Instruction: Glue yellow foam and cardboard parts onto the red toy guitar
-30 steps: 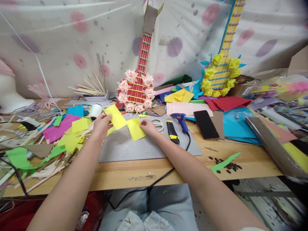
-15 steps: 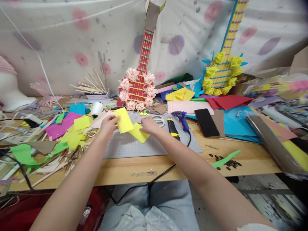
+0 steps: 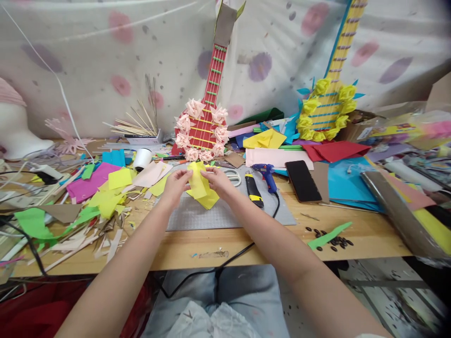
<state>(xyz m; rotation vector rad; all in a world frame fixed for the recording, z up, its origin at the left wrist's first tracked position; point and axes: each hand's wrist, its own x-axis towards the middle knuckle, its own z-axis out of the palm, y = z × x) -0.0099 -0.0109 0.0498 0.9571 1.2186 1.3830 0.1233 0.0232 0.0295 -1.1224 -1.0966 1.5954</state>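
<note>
Between my two hands is a yellow paper piece (image 3: pixel 198 184), held up over the grey cutting mat (image 3: pixel 197 220). My left hand (image 3: pixel 177 187) pinches its left edge. The fingers of my right hand (image 3: pixel 217 180) are closed on its upper right side. Beneath it, a second yellow paper (image 3: pixel 210 200) lies on the mat. White-handled scissors (image 3: pixel 233 177) rest just beyond my right hand, partly hidden. A yellow-and-black cutter (image 3: pixel 253 190) and a blue glue gun (image 3: pixel 267 176) are farther right on the mat.
A red paper guitar (image 3: pixel 200 129) with pink flowers stands behind the mat, a yellow one (image 3: pixel 326 110) at back right. Paper scraps (image 3: pixel 105 199) crowd the left. A phone (image 3: pixel 303 180), small black beads (image 3: pixel 340 241) and a green strip (image 3: pixel 331 235) lie right. A black cable (image 3: pixel 243 250) crosses the front edge.
My left hand has moved right with the yellow paper, over the other yellow piece. My right hand has let the lower piece go and taken hold of the upper one.
</note>
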